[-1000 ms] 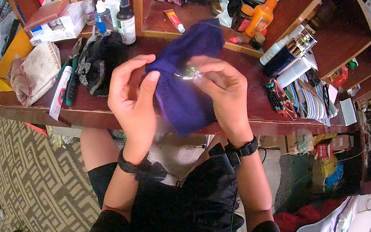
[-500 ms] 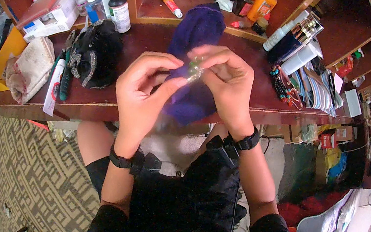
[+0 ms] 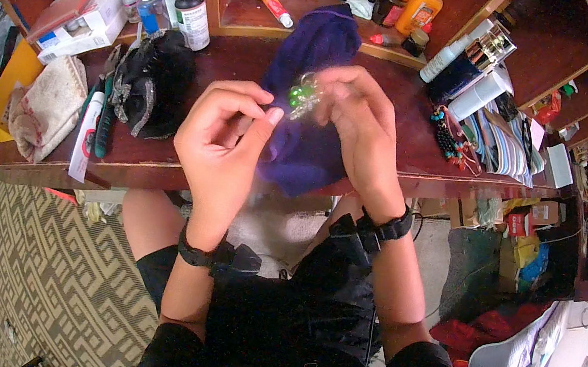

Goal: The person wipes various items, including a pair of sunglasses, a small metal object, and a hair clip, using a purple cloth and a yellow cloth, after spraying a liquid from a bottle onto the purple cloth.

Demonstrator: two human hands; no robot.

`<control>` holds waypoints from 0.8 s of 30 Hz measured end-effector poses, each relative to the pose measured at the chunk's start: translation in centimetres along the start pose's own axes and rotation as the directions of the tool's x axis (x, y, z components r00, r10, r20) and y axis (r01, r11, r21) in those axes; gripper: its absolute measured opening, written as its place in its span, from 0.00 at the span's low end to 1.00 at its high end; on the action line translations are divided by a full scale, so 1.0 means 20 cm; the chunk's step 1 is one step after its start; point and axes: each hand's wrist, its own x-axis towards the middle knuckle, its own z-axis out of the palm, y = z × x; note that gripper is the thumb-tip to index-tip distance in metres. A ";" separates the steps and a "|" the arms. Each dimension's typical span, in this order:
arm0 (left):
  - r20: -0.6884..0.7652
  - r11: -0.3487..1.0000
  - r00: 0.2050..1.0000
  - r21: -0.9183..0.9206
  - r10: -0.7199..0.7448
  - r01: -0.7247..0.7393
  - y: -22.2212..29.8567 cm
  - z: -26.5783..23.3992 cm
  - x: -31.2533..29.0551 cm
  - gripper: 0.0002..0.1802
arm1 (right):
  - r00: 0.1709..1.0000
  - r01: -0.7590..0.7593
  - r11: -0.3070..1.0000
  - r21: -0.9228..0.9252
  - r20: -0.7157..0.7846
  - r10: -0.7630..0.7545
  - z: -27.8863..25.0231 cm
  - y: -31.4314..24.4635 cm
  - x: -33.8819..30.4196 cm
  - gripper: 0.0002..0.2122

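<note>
Item: green bead ornament (image 3: 301, 96), small, light, likely fragile. I pinch it in right hand (image 3: 356, 120); left hand (image 3: 227, 136) fingertips closed beside it, over purple cloth (image 3: 301, 145) on bench (image 3: 410, 149).

Both forearms come up from the lower edge, bare, each with a dark band at the wrist. The left hand (image 3: 227, 136) is raised with its back to the camera, fingers curled inward and thumb and forefinger pinched together at their tips. The right hand (image 3: 360, 120) sits just beside it, slightly higher, fingers bent and closed in a fine pinch. The two fingertip groups nearly meet.
</note>
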 end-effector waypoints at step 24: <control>-0.052 0.996 0.996 -0.061 -0.068 0.065 0.00 -0.01 0.01 0.09 | 0.995 0.079 0.986 0.150 -0.068 -0.070 0.03 -0.01 -0.03 0.04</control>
